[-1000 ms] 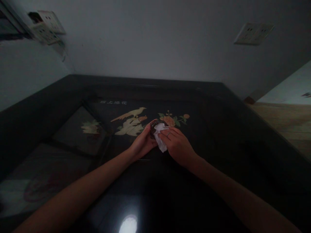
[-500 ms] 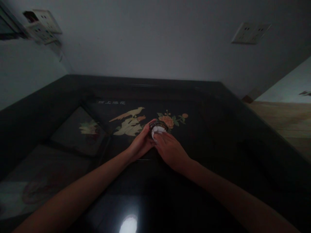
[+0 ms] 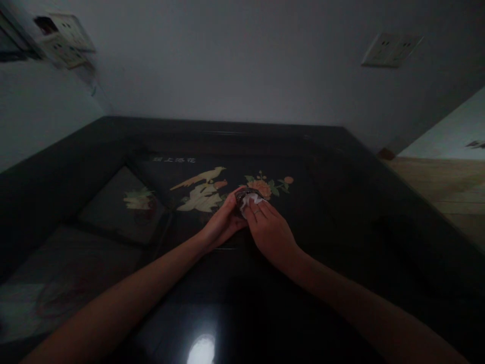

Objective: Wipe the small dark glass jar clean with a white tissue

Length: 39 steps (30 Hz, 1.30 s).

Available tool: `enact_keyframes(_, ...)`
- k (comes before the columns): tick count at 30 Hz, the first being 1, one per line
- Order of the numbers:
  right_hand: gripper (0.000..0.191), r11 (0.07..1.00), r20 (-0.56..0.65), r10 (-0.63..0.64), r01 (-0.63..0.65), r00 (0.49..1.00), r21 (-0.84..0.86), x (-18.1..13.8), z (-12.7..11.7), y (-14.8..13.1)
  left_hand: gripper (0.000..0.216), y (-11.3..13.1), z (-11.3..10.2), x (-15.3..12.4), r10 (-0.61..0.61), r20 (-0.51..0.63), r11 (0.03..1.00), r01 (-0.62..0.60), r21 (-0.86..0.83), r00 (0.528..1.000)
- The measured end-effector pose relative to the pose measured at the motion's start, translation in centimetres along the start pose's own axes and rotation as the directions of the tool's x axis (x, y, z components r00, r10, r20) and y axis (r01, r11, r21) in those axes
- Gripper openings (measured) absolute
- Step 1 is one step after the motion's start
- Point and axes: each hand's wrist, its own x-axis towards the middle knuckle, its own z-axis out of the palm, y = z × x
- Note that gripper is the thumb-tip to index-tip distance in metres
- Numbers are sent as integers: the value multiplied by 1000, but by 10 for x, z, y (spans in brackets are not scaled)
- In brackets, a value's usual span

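Dark round object (image 3: pixel 241 197) sits, I see, over the black tabletop (image 3: pixel 310 167), gripped by the half-curled left hand (image 3: pixel 225 217); the right hand (image 3: pixel 270 227), fingers close together, holds white tissue (image 3: pixel 251 198) against it, forearms (image 3: pixel 162 273) angled inward.

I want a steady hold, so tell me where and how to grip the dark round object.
The dark round object is probably best cupped by its curved outer side, from the left, as the left hand does. The right hand holds a white tissue against its near right part, so that side is blocked.
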Motion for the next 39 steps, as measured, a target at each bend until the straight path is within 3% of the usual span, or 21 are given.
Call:
enact_keyframes(5, 29, 989, 88, -6, -8, 996, 150, 2, -7, -1, 44, 1, -2, 0, 3, 17, 1000, -3, -5, 1000)
enact_keyframes(9, 31, 951, 73, -17, -6, 997, 309, 1, -3, 1, 41, -1, -5, 1, -2, 18, 999, 2, -36, 1000)
enact_keyframes(14, 34, 987, -42, -67, 72, 997, 144, -1, 8, 3, 38, -2, -4, 2, -18, 14, 999, 18, -48, 1000)
enact_keyframes(19, 35, 1000, -8, -6, 6, 1000, 0, -1, 2, 2, 39, -2, -2, 2, -28, 23, 998, 29, -52, 999)
enact_keyframes(23, 31, 1000, 36, -16, 15, 999, 27, 1, -6, 1, 39, -1, -4, 4, -43, 16, 997, 44, -64, 999)
enact_keyframes(28, 26, 988, -33, -69, 73, 997, 138, 2, -4, 4, 36, -1, -5, 3, -42, 29, 995, 44, -93, 999)
enact_keyframes(32, 25, 989, -90, -117, 124, 989, 83, 2, 3, 9, 33, -1, -6, 3, -68, 36, 992, 72, -101, 997)
enact_keyframes(39, 30, 995, -20, -84, 83, 996, -57, 0, 1, 8, 34, -2, -6, 6, -83, 28, 990, 85, -111, 996)
